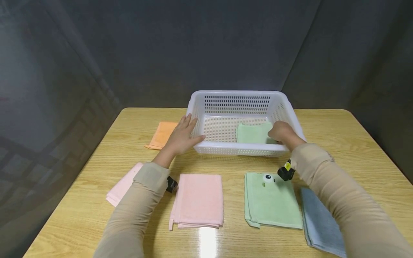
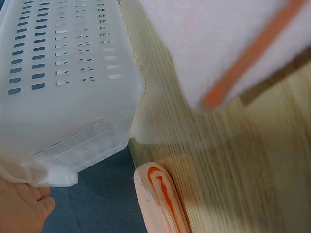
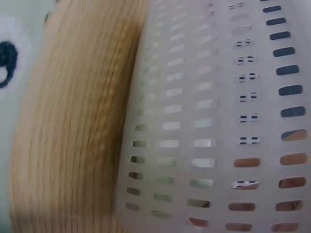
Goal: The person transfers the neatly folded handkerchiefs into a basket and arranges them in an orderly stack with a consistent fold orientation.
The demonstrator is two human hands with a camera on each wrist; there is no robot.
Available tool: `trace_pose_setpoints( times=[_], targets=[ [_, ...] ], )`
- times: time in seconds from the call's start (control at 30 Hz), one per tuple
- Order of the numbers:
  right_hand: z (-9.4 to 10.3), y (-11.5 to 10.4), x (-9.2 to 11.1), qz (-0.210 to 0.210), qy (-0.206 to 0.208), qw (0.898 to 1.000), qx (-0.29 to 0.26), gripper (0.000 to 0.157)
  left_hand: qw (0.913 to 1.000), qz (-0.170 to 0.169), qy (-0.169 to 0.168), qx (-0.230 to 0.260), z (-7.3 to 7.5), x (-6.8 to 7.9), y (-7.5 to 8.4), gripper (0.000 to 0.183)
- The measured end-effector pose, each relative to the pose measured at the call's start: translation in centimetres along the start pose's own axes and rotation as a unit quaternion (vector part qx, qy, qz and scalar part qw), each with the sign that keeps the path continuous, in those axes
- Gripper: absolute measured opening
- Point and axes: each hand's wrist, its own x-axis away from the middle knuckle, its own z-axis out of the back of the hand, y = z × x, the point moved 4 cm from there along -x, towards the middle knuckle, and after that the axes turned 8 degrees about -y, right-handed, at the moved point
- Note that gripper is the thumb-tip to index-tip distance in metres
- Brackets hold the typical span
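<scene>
A white plastic basket (image 1: 238, 145) with slotted walls stands at the back of the table. My left hand (image 1: 183, 135) rests at its front left corner, fingers straight and spread over the rim. Over the right side of the basket reaches my right hand (image 1: 284, 133), at the right edge of a folded green towel (image 1: 253, 133) lying inside. Its fingertips are hidden, so whether they grip that towel is unclear. Skin and green cloth show through the slots of the basket wall (image 3: 194, 121) in the right wrist view.
Folded towels lie on the wooden table (image 1: 232, 243): an orange one (image 1: 165, 134) left of the basket, pink ones (image 1: 200, 200) in front and under the left forearm, a green one (image 1: 272, 204) with an eye-like decoration, and a blue-grey one (image 1: 322, 222). Dark walls stand behind.
</scene>
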Motion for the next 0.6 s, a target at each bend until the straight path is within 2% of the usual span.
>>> trace_pose_setpoints(
  times=[0.23,0.33,0.47,0.6],
  targets=[
    [0.48,0.03,0.17,0.02,-0.015,0.999,-0.024,0.017,1.0,0.0,-0.001,0.0,-0.13,-0.1,-0.09,0.076],
    [0.58,-0.01,0.26,0.036,-0.035,0.996,-0.07,0.023,1.0,0.001,-0.001,-0.002,-0.14,-0.11,-0.09,0.076],
    [0.67,-0.25,0.52,0.059,-0.062,0.987,-0.136,0.033,1.0,0.0,0.0,-0.007,-0.09,-0.14,-0.09,0.076],
    [0.89,-0.34,0.9,0.076,-0.073,0.98,-0.168,0.039,1.0,0.0,0.002,-0.008,0.01,-0.09,-0.1,0.076]
  ],
)
